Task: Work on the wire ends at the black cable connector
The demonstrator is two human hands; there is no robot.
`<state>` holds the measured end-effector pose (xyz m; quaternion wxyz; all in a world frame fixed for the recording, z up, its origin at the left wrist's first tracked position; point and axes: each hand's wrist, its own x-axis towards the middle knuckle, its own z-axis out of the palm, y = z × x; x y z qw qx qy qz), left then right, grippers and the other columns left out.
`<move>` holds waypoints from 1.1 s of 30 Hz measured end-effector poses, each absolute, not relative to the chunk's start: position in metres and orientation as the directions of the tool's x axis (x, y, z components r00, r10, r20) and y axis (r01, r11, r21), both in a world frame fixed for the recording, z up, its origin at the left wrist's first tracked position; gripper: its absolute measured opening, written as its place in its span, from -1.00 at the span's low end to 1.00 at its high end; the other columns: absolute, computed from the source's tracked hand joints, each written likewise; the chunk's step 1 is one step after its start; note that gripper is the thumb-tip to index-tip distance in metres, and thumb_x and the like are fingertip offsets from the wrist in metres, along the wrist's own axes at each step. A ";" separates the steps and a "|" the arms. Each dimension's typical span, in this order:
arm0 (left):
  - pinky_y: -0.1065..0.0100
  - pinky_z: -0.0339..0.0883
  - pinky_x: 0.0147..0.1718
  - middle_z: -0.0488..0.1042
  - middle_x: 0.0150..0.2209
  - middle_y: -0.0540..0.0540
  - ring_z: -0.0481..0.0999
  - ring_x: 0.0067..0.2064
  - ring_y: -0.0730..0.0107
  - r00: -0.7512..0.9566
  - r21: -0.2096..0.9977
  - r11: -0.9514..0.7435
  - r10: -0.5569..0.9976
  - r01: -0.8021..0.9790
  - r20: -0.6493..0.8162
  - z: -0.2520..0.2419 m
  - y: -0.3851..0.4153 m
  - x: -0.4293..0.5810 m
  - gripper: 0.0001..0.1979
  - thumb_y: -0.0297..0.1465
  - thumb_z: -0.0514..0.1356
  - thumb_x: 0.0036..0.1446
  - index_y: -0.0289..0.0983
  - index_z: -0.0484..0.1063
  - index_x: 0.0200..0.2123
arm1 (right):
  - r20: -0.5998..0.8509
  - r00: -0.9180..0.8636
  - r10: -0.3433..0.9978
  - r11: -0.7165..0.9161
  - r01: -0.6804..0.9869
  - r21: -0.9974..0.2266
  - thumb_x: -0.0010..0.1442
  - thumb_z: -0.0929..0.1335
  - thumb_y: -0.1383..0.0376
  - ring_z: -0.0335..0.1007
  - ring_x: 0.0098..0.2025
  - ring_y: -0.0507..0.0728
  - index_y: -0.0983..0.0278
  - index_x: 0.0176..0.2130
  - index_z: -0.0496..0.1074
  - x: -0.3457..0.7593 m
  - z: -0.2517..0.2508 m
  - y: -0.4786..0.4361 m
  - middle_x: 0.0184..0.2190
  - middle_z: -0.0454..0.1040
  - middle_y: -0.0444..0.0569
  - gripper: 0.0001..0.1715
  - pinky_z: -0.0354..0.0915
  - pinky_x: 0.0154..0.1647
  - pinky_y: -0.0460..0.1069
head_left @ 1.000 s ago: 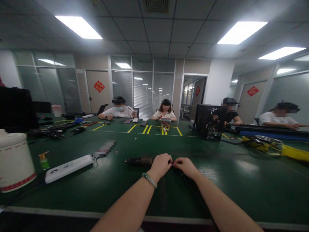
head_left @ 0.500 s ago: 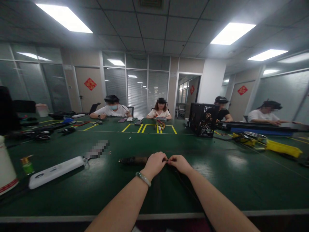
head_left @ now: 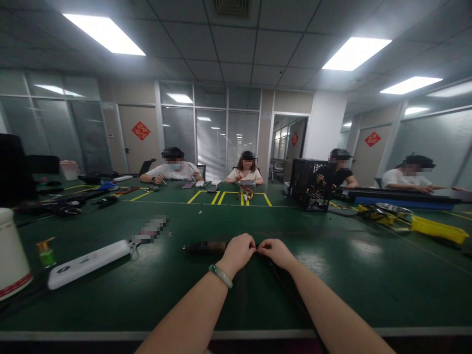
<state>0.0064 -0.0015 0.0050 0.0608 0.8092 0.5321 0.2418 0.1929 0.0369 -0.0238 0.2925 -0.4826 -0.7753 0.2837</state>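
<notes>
On the green table lies a dark electric screwdriver [head_left: 206, 247], its bit end pointing left. My left hand [head_left: 239, 251], with a pale bangle at the wrist, is closed around the tool's rear end and hides it. Close against it, my right hand [head_left: 277, 253] pinches the end of a thin black cord [head_left: 285, 285]. The fingertips of both hands nearly meet, and the small join between them is mostly covered. From under my right hand the cord runs down toward the table's front edge.
Left are a white power strip [head_left: 90, 263], a small green bottle [head_left: 46, 253] and a large white container [head_left: 13, 255]. A black computer case [head_left: 310, 184] stands beyond my right hand, with a yellow tray [head_left: 438, 228] farther right. Several people sit across the table.
The view has shifted slightly. Both hands stay in nearly the same place on the screwdriver and cord, with fingertips close together.
</notes>
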 end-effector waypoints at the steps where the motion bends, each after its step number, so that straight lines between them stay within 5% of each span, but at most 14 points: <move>1: 0.31 0.25 -0.15 0.41 -0.21 -0.07 0.39 -0.17 0.33 0.317 0.354 -0.424 0.892 0.834 0.323 0.005 -0.002 0.006 -0.87 -0.34 0.13 0.13 -0.24 0.42 -0.29 | 0.182 -0.362 0.914 0.374 0.583 -0.722 0.05 0.37 0.18 0.39 -0.35 0.08 0.28 -0.34 0.54 0.193 -0.024 0.037 -0.40 0.54 -0.08 -0.76 0.24 -0.30 -0.07; 33: 0.30 0.23 -0.17 0.42 -0.21 -0.10 0.40 -0.19 0.31 0.332 0.332 -0.444 0.879 0.832 0.342 0.004 -0.003 0.006 -0.83 -0.38 0.02 0.16 -0.24 0.40 -0.29 | 0.207 -0.366 0.908 0.408 0.649 -0.642 0.06 0.36 0.18 0.41 -0.39 0.07 0.25 -0.37 0.53 0.193 -0.019 0.034 -0.43 0.54 -0.09 -0.79 0.22 -0.36 -0.08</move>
